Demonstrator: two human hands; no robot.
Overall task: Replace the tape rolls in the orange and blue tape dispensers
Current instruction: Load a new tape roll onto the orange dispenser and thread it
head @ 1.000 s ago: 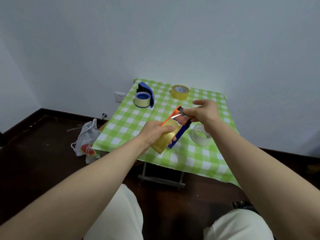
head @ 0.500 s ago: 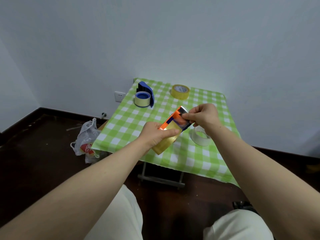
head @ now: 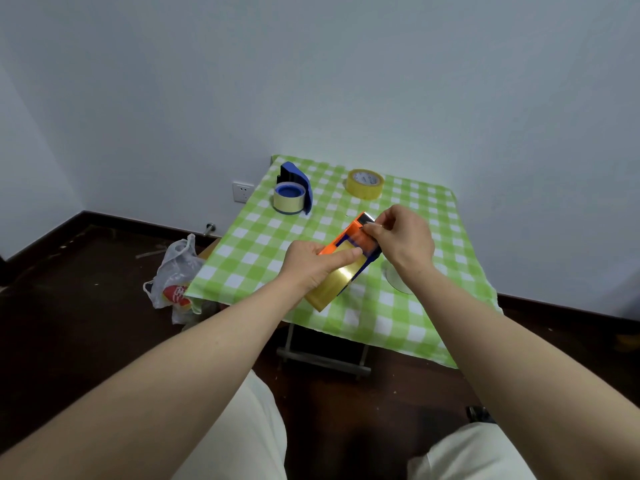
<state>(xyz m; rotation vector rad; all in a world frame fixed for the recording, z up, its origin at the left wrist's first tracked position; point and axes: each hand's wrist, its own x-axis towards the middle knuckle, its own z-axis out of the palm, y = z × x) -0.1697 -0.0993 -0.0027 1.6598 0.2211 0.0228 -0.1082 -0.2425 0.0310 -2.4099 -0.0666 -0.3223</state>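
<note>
1. Your left hand point(head: 311, 265) grips the orange dispenser point(head: 341, 237) over the tabletop point(head: 263, 244), with the thumb lying along its golden tape roll point(head: 332, 285).
2. Your right hand point(head: 403, 242) pinches the tape end point(head: 367, 233) at the dispenser's toothed far tip.
3. The blue dispenser point(head: 294, 176) sits at the far-left corner, a pale roll point(head: 289, 202) mounted on it. A yellow roll point(head: 365, 183) lies near the far edge, apart from it.
4. A clear roll point(head: 398, 282) lies partly hidden under your right wrist.

A small folding table point(head: 322, 356) is standing in front of me, wearing a green-and-white checked cloth point(head: 408, 327). At its far left a blue tape dispenser point(head: 298, 177) is sitting with a pale roll point(head: 289, 201) in it. A yellow tape roll point(head: 365, 184) is sitting at the far middle. A whitish roll point(head: 396, 280) is lying at the right, half hidden from me.
</note>
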